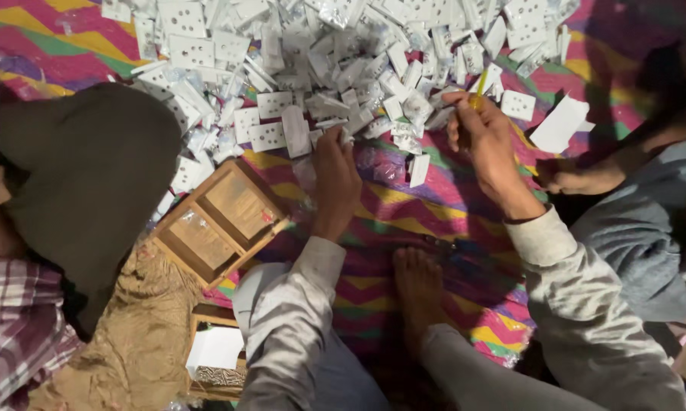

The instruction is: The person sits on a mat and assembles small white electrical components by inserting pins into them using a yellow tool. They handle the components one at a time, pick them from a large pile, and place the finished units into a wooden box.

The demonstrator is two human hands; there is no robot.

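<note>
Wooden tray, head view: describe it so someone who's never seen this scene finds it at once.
Start at the big heap of white socket plates across the top of the zigzag-striped mat. Go down and left, past the left hand at the heap's lower edge. The wooden tray lies there tilted, the only brown box with two compartments, beside a dark cloth.

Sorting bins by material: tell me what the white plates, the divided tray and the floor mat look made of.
White plates: seemingly moulded plastic, smooth, uniform white with punched holes. Divided tray: apparently wood, brown, matte, grain faintly visible. Floor mat: probably woven plastic or fabric, bright zigzag stripes; weave too blurred to confirm.
</note>
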